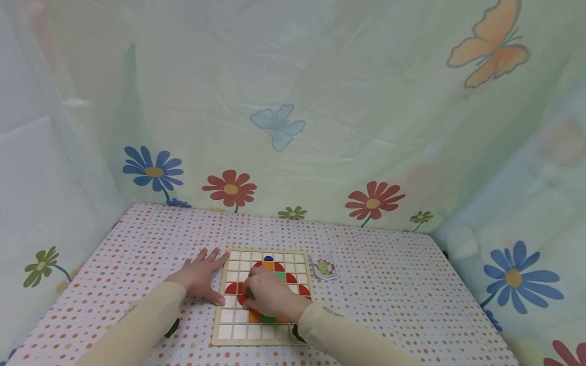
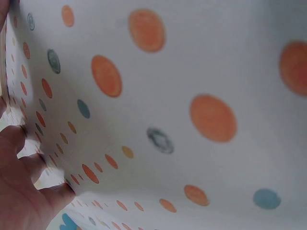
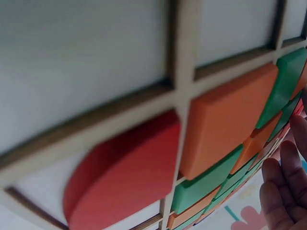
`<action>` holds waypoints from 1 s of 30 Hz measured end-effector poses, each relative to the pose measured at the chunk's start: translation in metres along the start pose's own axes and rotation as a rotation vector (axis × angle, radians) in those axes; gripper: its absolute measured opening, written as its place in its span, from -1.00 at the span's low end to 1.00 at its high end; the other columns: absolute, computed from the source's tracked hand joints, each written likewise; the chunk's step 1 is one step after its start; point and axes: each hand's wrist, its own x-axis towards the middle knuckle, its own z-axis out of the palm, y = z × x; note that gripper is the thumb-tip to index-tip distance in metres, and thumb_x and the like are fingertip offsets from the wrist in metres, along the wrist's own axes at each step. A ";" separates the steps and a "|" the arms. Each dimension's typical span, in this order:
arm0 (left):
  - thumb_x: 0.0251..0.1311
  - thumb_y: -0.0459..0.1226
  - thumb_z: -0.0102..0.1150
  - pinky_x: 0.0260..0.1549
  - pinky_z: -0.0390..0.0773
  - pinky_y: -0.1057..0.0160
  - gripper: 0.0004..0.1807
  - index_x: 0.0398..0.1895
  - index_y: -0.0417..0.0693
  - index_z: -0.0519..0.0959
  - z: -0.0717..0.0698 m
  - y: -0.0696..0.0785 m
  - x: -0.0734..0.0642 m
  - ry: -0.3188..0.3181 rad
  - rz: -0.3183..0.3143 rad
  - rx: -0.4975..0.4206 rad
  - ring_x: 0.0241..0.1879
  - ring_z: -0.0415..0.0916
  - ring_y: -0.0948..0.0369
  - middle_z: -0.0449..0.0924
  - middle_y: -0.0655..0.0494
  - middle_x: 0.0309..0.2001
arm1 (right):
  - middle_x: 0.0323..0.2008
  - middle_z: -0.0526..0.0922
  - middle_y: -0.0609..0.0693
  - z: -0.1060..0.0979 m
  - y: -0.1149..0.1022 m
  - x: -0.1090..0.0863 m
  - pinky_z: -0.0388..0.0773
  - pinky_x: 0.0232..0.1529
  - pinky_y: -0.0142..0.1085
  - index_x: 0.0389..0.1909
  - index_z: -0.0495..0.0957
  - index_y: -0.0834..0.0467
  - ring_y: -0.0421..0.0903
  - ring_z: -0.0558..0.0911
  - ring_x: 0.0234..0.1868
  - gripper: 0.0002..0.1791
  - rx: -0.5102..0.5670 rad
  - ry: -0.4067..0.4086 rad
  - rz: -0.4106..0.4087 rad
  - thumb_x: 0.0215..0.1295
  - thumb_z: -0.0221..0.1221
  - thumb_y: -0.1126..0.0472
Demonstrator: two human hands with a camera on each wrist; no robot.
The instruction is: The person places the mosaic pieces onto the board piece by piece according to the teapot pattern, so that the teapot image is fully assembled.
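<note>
A wooden grid board point(image 1: 228, 325) lies on the table, with red, orange and green tiles and one blue tile point(image 1: 268, 258) set in its cells. Over the board's middle, my right hand point(image 1: 272, 294) pinches with thumb and fingertips at a red rounded tile point(image 1: 241, 300) on the left side of the pattern, partly covering it. That hand's fingers point(image 3: 276, 191) reach along the tile rows in the right wrist view. My left hand point(image 1: 201, 274) lies spread on the tablecloth, its thumb and a fingertip at the board's left edge. Several tiles are hidden beneath the right hand.
Right of the board lies a small clear-edged card point(image 1: 324, 268) with a coloured tile picture on it. The dotted tablecloth point(image 1: 380, 295) covers the table. Flower-printed curtains point(image 1: 320, 152) hang at the back and both sides.
</note>
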 end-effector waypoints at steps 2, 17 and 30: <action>-0.20 0.03 0.67 0.45 -0.11 -0.50 0.29 0.62 -0.05 0.13 0.001 0.000 0.000 -0.001 0.003 -0.002 0.60 -0.25 -0.36 -0.07 -0.29 0.63 | -0.28 0.62 -0.22 0.000 0.001 -0.001 0.53 -0.19 -0.55 -0.29 0.79 -0.03 -0.30 0.51 -0.21 -0.84 0.010 -0.001 0.001 0.19 0.48 0.01; -0.18 0.02 0.67 0.44 -0.12 -0.51 0.27 0.61 -0.06 0.14 -0.001 0.001 0.000 -0.003 -0.005 0.002 0.60 -0.24 -0.36 -0.07 -0.28 0.63 | -0.31 0.61 -0.21 0.004 0.005 -0.003 0.49 -0.24 -0.58 -0.29 0.76 0.01 -0.34 0.45 -0.29 -0.86 0.056 0.039 -0.037 0.21 0.47 0.06; -0.19 0.01 0.67 0.47 -0.14 -0.49 0.28 0.62 -0.05 0.14 0.000 0.001 0.000 -0.004 -0.021 -0.008 0.61 -0.26 -0.35 -0.08 -0.27 0.64 | -0.21 0.63 -0.14 0.003 0.010 0.000 0.57 -0.18 -0.53 -0.16 0.78 0.04 -0.29 0.48 -0.24 -0.86 0.081 0.063 0.043 0.32 0.38 0.11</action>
